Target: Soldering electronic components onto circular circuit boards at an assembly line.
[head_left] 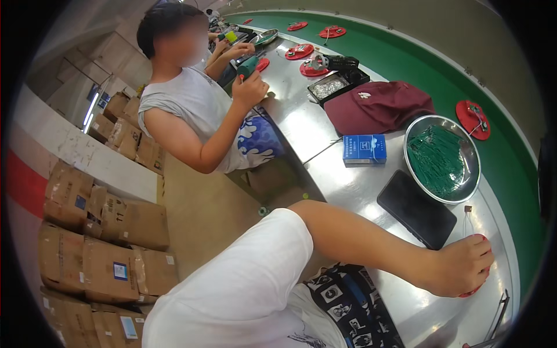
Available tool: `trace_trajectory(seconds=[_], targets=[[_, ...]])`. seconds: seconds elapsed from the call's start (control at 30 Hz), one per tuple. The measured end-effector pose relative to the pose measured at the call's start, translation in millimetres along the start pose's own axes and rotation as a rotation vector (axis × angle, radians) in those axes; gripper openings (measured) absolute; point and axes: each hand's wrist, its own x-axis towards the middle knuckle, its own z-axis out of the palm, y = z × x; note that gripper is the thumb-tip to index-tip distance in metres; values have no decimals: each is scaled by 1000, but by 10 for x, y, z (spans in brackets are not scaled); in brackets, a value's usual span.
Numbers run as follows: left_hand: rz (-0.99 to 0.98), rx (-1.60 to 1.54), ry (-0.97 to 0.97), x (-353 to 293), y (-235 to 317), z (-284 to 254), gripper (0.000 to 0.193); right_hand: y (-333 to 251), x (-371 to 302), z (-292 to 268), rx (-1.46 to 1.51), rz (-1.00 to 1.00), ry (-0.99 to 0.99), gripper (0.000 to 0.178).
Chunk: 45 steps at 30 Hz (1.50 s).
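A white sleeve (232,278) fills the lower foreground, above black patterned shorts (342,296). From it the bare forearm crosses a steel worktable (348,181) to the left hand (455,269), whose fingers are bent and closed over a red round part (475,290) on the tabletop. The hand hides most of that part, leaving slivers of rim showing; the thumb is out of sight. The right hand is outside the view, so I cannot tell its grip.

Just beside the left wrist lies a black phone (415,209), crowding that side, with a small brown connector (468,209) on a pale lead near the knuckles. A slender dark tool (503,307) sits at lower right. Farther up the table stand a metal bowl (477,174) of green wires (438,159), a blue flip-top pack (364,149), and a maroon cap (377,107) beside a black tray (364,77) of small metal pieces. Beyond runs a green conveyor belt (423,69). A co-worker (191,110) holds a green power screwdriver (248,66).
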Motion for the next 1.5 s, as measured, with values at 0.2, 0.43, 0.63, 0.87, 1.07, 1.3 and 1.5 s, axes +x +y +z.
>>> trace_trajectory(seconds=[0.2,0.43,0.63,0.87,1.07,1.3,1.5], targets=[[113,-6,101,-20,124,167,19,157,124,-89,963,-454,-640,43],[8,-122,-61,-184,-179,-4,12,22,-197,-199,18,66,-22,57],[-49,-169,-93,24,-142,-81,11,-168,-147,-153,120,-151,-323,46],[-110,-181,-108,-19,-68,69,9,-201,-257,-214,63,-145,-434,32],[-94,-191,-100,-17,-92,60,9,-204,-245,-187,67,-81,-409,29],[-88,-201,-108,-5,-114,87,12,-221,-205,-192,25,-43,-412,30],[-77,-191,-107,-18,-128,56,12,-202,-202,-154,37,-58,-411,28]])
